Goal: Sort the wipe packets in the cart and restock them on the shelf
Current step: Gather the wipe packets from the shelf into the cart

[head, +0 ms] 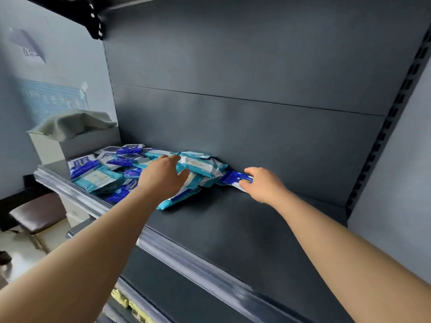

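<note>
- My right hand (264, 184), right of centre, pinches the near end of a blue wipe packet (234, 177) lying flat on the shelf (233, 229).
- My left hand (163, 177), at centre, is spread flat over the teal wipe packets (200, 163), gripping nothing.
- These look like light, soft, glossy pouches, likely slippery. I'd pinch a crimped end or slide them under a flat palm.
- The mixed heap (102, 176) sprawls from centre toward the left edge. The cart is out of view.
</note>
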Available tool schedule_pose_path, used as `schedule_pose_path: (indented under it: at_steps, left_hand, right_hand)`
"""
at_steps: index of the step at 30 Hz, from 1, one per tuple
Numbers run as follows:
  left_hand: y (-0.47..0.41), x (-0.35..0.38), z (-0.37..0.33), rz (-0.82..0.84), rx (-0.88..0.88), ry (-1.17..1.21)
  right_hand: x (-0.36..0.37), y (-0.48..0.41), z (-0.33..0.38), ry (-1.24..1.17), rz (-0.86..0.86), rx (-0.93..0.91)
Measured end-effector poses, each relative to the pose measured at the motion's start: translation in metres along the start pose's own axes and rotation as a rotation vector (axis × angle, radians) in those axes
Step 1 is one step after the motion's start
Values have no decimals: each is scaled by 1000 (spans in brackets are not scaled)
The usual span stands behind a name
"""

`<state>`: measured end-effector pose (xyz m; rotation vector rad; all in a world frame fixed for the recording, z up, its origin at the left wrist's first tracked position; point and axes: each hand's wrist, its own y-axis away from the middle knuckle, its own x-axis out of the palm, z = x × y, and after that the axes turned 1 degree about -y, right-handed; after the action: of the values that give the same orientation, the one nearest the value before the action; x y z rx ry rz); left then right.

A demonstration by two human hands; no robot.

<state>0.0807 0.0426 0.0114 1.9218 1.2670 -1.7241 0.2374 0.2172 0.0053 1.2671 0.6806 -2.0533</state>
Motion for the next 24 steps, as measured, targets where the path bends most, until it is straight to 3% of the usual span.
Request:
schedule_pose_path:
  at_steps: [6,11,17,24]
  left_hand:
    - [-58,30,19,120,-89,147]
    - [-75,43,32,138,-67,262]
    - [-80,47,43,195,49,303]
    - [-96,46,64,317,217,275]
  right_hand:
    - [22,-57,-15,45,146,103]
    - [25,-70,-18,48,170,207]
    - [14,-67,-6,-276,-51,254]
    - [31,-55,37,-42,217,324]
